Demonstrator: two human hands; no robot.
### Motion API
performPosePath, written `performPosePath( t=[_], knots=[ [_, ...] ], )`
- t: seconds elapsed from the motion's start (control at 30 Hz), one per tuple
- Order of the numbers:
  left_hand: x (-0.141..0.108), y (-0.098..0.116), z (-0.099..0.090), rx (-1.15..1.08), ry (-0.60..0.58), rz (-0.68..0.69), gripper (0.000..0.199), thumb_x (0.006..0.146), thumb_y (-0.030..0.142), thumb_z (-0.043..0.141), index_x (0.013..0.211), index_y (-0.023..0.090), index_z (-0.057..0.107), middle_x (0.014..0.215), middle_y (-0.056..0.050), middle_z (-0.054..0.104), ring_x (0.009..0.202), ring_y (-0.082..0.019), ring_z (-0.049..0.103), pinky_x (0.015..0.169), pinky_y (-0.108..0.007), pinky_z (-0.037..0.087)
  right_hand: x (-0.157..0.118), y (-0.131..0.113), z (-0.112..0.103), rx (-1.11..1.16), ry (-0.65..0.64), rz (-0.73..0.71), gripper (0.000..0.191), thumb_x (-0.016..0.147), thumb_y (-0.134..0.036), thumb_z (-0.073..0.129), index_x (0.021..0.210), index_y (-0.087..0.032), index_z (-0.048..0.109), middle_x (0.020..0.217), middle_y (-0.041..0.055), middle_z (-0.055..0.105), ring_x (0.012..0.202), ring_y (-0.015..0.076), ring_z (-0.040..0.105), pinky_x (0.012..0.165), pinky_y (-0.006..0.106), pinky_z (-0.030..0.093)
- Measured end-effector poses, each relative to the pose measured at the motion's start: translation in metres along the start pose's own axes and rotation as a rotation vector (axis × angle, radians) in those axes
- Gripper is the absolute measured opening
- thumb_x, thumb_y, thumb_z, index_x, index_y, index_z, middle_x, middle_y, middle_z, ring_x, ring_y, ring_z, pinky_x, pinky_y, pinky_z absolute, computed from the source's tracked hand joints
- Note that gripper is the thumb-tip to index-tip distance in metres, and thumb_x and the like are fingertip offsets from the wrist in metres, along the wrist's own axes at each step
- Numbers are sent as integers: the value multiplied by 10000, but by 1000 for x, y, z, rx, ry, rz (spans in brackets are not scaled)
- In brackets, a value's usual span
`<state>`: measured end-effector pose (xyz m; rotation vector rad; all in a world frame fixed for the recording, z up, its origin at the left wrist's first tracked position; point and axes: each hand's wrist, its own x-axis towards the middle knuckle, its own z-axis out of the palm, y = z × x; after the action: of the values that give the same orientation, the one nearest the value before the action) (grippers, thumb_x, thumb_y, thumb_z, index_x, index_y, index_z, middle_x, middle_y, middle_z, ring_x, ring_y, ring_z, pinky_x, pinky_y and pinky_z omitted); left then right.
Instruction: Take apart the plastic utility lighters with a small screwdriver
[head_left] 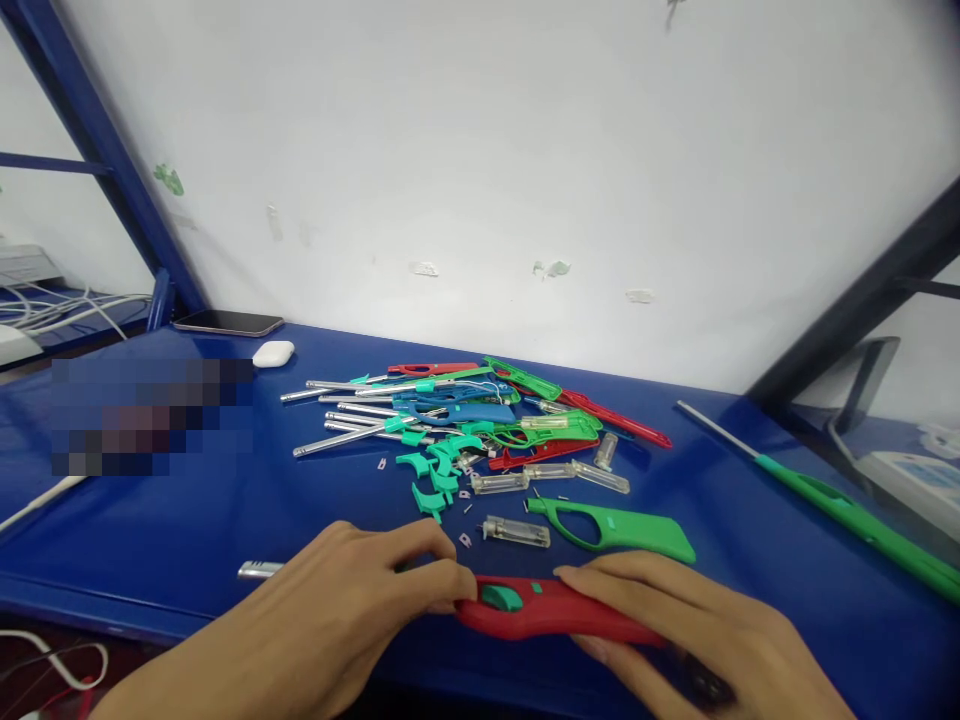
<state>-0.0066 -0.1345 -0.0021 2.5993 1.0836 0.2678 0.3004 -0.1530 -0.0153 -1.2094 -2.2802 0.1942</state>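
Head view, red lighter: this red lighter [525,622] is at the middle of the desk's [187,530] front edge, lying crosswise between both hands, teal trigger [501,598] showing. Can't tell if it's touching the desk.
Left hand's grip [371,590]: thumb and finger pinching the red lighter by its trigger end. A metal tip [259,570] pokes out past the hand; no clue from here if it's the same piece.
Right hand's grip [709,625]: closed round the handle's other end, fingers above and below.
Green shell [649,533]: just beyond the right hand, loop towards the left edge.
Clear tanks [517,532]: one by that shell, more further back.
Teal triggers [431,498]: a little bunch, mid-desk.
Big heap: metal tubes [352,435] plus red, blue and green shells, all jumbled towards the back edge.
Green lighter [847,510]: slanting along the right edge, well apart.
Far-left corner: phone [229,322], white case [274,354] just beside it.
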Motion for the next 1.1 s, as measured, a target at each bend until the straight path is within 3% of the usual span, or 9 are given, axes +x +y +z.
performPosePath(
  t=[0.07,0.13,0.3,0.43,0.63,0.83,1.0,1.1],
  knots=[
    [-1,-4,9,109,48,50,812,784,-127,339,1353,423,520,1270,95,678,974,-98,719,796,-204,465,3,-2,1,2,-83,38,321,925,-354,759,1244,-367,783,1143,-11,817,938,190,820,839,195,646],
    [0,-5,16,212,126,131,754,748,-110,345,1320,355,503,1218,72,708,921,-122,736,742,-226,478,3,-4,3,12,-164,92,313,963,-370,716,1271,-359,768,1159,0,805,953,188,814,848,203,644],
    [5,2,22,341,222,195,504,861,-57,356,1215,286,459,1099,54,741,814,-156,730,727,-265,515,-2,-2,7,26,-253,167,297,992,-359,675,1283,-372,735,1160,-17,772,941,166,800,867,216,639],
    [8,3,27,373,181,173,450,889,-25,382,1217,275,452,1133,22,732,876,-169,748,725,-269,531,-2,-1,10,36,-238,197,269,932,-315,733,1195,-369,727,1113,-43,765,884,162,800,832,228,649],
    [3,-4,35,348,160,138,604,844,-39,391,1335,308,449,1204,4,705,877,-171,768,705,-263,539,-1,-5,13,1,-221,206,300,907,-311,744,1202,-354,709,1124,-23,766,769,171,795,663,235,651],
    [-1,-5,34,332,194,123,655,946,14,385,1524,321,367,1285,11,719,1026,-166,760,773,-237,573,-1,-3,12,7,-211,225,224,961,-386,690,1185,-373,705,1130,-34,747,876,171,797,748,227,652],
    [0,-4,34,373,191,112,575,1077,150,371,1624,273,242,1463,-18,657,1188,-171,716,865,-263,596,-7,6,3,4,-57,222,179,969,-426,667,1120,-358,734,1107,-20,778,948,185,801,810,225,650],
    [1,-4,34,341,224,47,559,1128,297,346,1650,268,147,1383,-26,705,1141,-167,733,814,-270,607,-17,19,-7,-42,15,224,207,970,-460,657,1122,-354,749,1143,-11,797,999,200,803,821,205,644]
  ],
)
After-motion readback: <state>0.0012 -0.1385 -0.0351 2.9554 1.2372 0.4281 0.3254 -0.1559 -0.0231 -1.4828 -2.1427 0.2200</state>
